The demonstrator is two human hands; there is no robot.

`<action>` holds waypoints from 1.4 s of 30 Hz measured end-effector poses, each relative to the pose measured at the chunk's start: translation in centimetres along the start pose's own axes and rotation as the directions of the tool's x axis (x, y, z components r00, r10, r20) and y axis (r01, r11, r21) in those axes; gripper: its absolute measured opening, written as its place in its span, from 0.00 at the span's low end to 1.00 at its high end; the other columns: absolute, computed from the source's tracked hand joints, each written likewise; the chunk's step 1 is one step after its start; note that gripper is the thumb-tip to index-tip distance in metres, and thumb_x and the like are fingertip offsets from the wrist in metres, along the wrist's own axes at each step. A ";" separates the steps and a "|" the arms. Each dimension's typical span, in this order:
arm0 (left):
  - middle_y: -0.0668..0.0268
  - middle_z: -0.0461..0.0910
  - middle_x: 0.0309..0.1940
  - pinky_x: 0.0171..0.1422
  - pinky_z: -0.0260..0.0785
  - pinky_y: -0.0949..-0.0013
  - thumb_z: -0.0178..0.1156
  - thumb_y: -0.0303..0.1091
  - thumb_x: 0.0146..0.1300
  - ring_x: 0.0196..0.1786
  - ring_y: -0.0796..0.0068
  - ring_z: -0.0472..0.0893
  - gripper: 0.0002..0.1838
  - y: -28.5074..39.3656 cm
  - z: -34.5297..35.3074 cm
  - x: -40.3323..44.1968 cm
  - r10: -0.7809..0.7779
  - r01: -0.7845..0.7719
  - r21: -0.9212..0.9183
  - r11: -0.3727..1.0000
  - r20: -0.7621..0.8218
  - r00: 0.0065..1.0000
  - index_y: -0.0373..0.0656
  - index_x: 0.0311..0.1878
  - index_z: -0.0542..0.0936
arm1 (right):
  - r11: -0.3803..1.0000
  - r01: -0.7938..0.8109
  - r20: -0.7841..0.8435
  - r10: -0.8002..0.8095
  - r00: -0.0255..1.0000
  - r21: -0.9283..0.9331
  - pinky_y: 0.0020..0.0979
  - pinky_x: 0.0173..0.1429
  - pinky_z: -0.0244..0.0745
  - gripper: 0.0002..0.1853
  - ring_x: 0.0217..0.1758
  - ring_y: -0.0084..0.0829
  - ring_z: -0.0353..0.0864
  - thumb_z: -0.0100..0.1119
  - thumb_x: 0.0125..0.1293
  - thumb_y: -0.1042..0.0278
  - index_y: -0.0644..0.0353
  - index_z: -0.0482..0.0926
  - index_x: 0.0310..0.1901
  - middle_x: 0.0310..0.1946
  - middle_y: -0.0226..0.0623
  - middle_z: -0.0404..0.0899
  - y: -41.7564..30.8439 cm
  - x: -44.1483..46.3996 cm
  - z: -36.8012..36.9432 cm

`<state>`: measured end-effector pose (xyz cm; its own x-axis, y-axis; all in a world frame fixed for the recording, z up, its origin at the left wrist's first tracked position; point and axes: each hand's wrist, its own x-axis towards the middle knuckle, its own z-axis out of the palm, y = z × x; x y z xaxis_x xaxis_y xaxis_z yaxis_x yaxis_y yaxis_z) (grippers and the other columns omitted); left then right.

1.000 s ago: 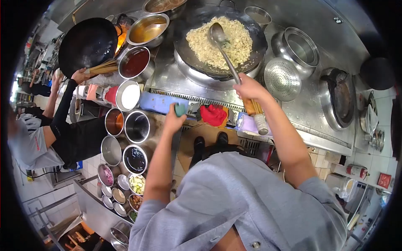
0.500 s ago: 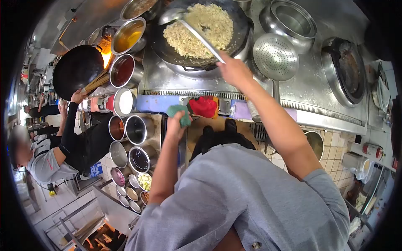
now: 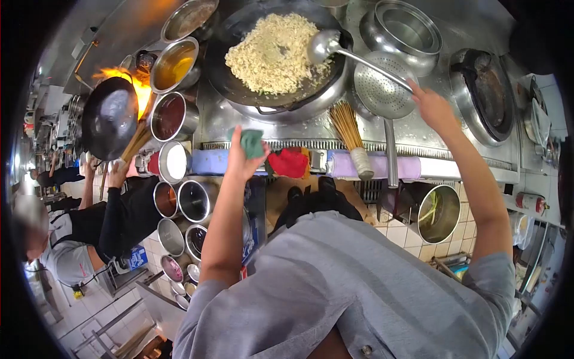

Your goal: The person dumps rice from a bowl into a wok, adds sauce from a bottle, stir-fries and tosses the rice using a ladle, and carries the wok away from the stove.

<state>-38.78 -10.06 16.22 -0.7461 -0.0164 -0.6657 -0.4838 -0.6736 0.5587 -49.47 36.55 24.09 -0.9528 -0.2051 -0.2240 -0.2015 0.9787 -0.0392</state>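
Observation:
My right hand (image 3: 435, 109) is closed round the end of a long-handled metal ladle (image 3: 323, 46). The ladle's bowl is over the right side of a large black wok (image 3: 230, 90), beside a mound of fried rice (image 3: 269, 57). In front of the wok, my left hand (image 3: 241, 161) grips a folded green cloth (image 3: 251, 144), held apart from the wok's rim. A round perforated strainer (image 3: 382, 87) lies under the ladle's handle. Near it, a bamboo wok brush (image 3: 347, 128) leans on the counter edge.
Metal pots of sauces (image 3: 172, 116) line the left side. Beyond them a co-worker (image 3: 78, 239) holds a second wok (image 3: 109, 116) by a tall flame (image 3: 142, 96). A lidded pot (image 3: 406, 33) and another wok (image 3: 487, 99) stand right. A pot (image 3: 439, 212) hangs low right.
My right hand has swung right, bringing the ladle from the rice's left side to the wok's right side. My left hand has risen toward the wok with the cloth.

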 end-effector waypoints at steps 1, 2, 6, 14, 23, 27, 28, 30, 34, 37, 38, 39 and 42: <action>0.58 0.77 0.33 0.44 0.75 0.59 0.51 0.70 0.64 0.36 0.61 0.79 0.34 1.0 1.2 2.0 -0.014 0.014 -0.004 1.000 0.054 0.998 0.42 0.44 0.76 | 1.000 -0.013 -0.036 0.013 0.999 -0.012 0.47 0.52 0.78 0.21 0.48 0.49 0.83 0.47 0.73 0.64 0.45 0.69 0.66 0.46 0.49 0.82 -2.3 1.7 -1.3; 0.58 0.76 0.34 0.44 0.76 0.56 0.50 0.74 0.61 0.36 0.60 0.78 0.37 1.9 1.9 4.0 -0.065 0.063 0.058 0.996 0.032 0.997 0.43 0.44 0.75 | 0.994 0.103 -0.098 -0.101 0.990 0.023 0.47 0.52 0.78 0.18 0.47 0.50 0.83 0.47 0.72 0.66 0.50 0.73 0.61 0.44 0.50 0.82 -4.1 4.6 1.2; 0.59 0.76 0.32 0.44 0.79 0.53 0.58 0.69 0.60 0.37 0.61 0.79 0.33 3.1 4.2 5.8 -0.180 0.159 0.234 0.959 0.068 0.981 0.44 0.44 0.73 | 0.900 0.057 -0.059 -0.035 0.998 0.431 0.49 0.49 0.77 0.16 0.43 0.51 0.84 0.50 0.70 0.67 0.60 0.75 0.56 0.41 0.54 0.83 -19.2 5.3 2.7; 0.62 0.73 0.31 0.40 0.79 0.55 0.58 0.32 0.62 0.32 0.64 0.75 0.09 1.8 4.8 11.3 -0.256 0.256 -0.034 0.966 -0.002 0.967 0.43 0.43 0.72 | 0.956 -0.011 0.119 -0.025 0.993 0.292 0.51 0.46 0.76 0.26 0.41 0.53 0.83 0.48 0.74 0.60 0.37 0.61 0.73 0.35 0.50 0.82 -16.8 -5.3 0.6; 0.57 0.80 0.40 0.49 0.77 0.50 0.58 0.42 0.66 0.41 0.60 0.79 0.13 1.4 5.0 9.7 -0.194 0.195 0.003 0.981 0.115 0.974 0.42 0.45 0.76 | 0.894 -0.076 -0.027 0.098 0.995 0.441 0.53 0.43 0.76 0.25 0.38 0.57 0.82 0.47 0.73 0.60 0.56 0.63 0.69 0.31 0.60 0.81 -27.7 4.0 5.3; 0.54 0.81 0.45 0.51 0.76 0.50 0.59 0.42 0.65 0.45 0.54 0.80 0.17 1.5 4.6 10.5 -0.252 0.252 0.023 0.967 0.203 0.946 0.41 0.50 0.76 | 0.932 0.008 -0.008 -0.005 1.000 0.361 0.55 0.46 0.74 0.26 0.40 0.60 0.81 0.48 0.73 0.59 0.51 0.62 0.70 0.35 0.58 0.82 -23.1 -3.8 4.3; 0.54 0.81 0.44 0.50 0.76 0.50 0.58 0.39 0.65 0.46 0.53 0.81 0.16 1.3 4.5 11.5 -0.294 0.294 0.028 0.955 0.204 0.934 0.39 0.50 0.75 | 0.942 -0.033 0.002 0.035 0.999 0.333 0.55 0.46 0.74 0.26 0.40 0.60 0.81 0.48 0.73 0.59 0.52 0.62 0.70 0.34 0.59 0.81 -23.0 -5.7 1.9; 0.54 0.80 0.42 0.48 0.77 0.51 0.56 0.33 0.63 0.42 0.55 0.81 0.12 0.4 4.1 14.0 -0.319 0.321 0.023 0.947 0.203 0.926 0.38 0.47 0.74 | 0.948 -0.080 0.003 0.083 0.997 0.307 0.55 0.45 0.74 0.26 0.40 0.60 0.81 0.48 0.73 0.60 0.52 0.62 0.70 0.34 0.59 0.81 -23.1 -8.9 0.0; 0.60 0.76 0.38 0.43 0.77 0.59 0.58 0.33 0.63 0.38 0.65 0.76 0.08 0.5 5.2 7.2 -0.180 0.196 -0.108 0.975 0.142 0.973 0.44 0.41 0.71 | 0.893 -0.042 0.103 -0.005 0.995 0.448 0.53 0.47 0.75 0.29 0.41 0.61 0.81 0.50 0.72 0.61 0.52 0.59 0.72 0.36 0.59 0.82 -22.1 -16.7 -3.6; 0.62 0.74 0.36 0.42 0.76 0.61 0.58 0.33 0.64 0.38 0.66 0.75 0.08 -0.9 2.6 -4.2 -0.287 0.303 -0.132 0.944 0.126 0.950 0.47 0.44 0.71 | 0.923 -0.031 0.264 -0.077 0.961 0.382 0.50 0.51 0.75 0.31 0.44 0.60 0.81 0.51 0.72 0.60 0.49 0.57 0.74 0.41 0.59 0.82 -19.3 -22.3 -10.5; 0.63 0.73 0.35 0.40 0.76 0.61 0.57 0.34 0.64 0.37 0.66 0.75 0.07 -1.4 1.5 -5.5 -0.340 0.354 -0.053 0.934 0.180 0.923 0.47 0.43 0.72 | 0.940 -0.057 0.392 -0.084 0.916 0.336 0.49 0.53 0.75 0.31 0.46 0.59 0.81 0.51 0.72 0.59 0.48 0.56 0.74 0.43 0.57 0.81 -19.0 -22.5 -12.2; 0.62 0.75 0.33 0.37 0.76 0.61 0.56 0.35 0.65 0.35 0.65 0.76 0.06 0.1 2.5 -6.6 -0.364 0.383 -0.088 0.920 0.178 0.914 0.47 0.44 0.72 | 0.953 -0.086 0.522 -0.082 0.849 0.291 0.48 0.54 0.74 0.32 0.47 0.58 0.81 0.51 0.72 0.58 0.46 0.56 0.75 0.46 0.56 0.81 -18.9 -22.6 -13.0; 0.62 0.76 0.31 0.33 0.75 0.60 0.54 0.36 0.66 0.32 0.65 0.78 0.05 2.8 6.0 -3.2 -0.348 0.363 -0.128 0.923 0.125 0.929 0.47 0.41 0.74 | 0.932 0.056 0.283 -0.165 0.945 0.358 0.46 0.58 0.74 0.30 0.52 0.53 0.81 0.51 0.71 0.58 0.45 0.59 0.74 0.49 0.54 0.81 -17.6 -16.8 -7.8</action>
<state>-40.46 -7.45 22.91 -0.5820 0.3113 -0.7513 -0.6585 -0.7224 0.2108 -31.72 22.70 36.09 -0.8025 -0.3533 -0.4808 -0.1594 0.9035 -0.3979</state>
